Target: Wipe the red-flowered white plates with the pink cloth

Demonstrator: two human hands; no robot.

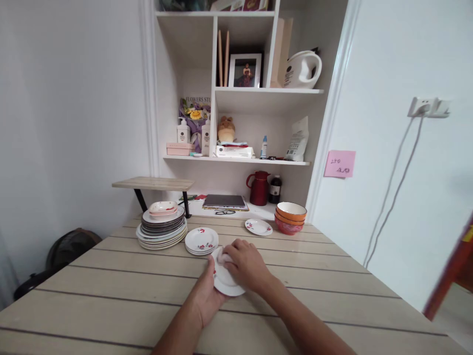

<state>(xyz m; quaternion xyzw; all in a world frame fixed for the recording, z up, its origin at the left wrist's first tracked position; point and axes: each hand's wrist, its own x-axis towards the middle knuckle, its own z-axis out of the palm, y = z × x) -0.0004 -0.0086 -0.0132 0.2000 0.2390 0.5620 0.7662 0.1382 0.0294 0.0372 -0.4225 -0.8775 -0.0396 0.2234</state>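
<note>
A small white plate point(228, 283) with red flowers is tilted above the near middle of the table. My left hand point(207, 292) grips it from the left and below, thumb on the rim. My right hand point(247, 264) is closed on a crumpled white cloth point(223, 256), pressed against the plate's upper face; its fingers hide part of both. Just beyond stands a short stack of matching flowered plates point(201, 240). One more flowered plate point(258, 227) lies by itself farther back to the right.
At the left rises a tall stack of plates point(161, 236) with small dishes on top, beside a raised wooden shelf point(153, 183). Orange and red bowls point(290, 218) are stacked at the back right. Behind stand a red jug point(259, 190), a dark bottle point(275, 190) and a laptop-like dark slab point(224, 200).
</note>
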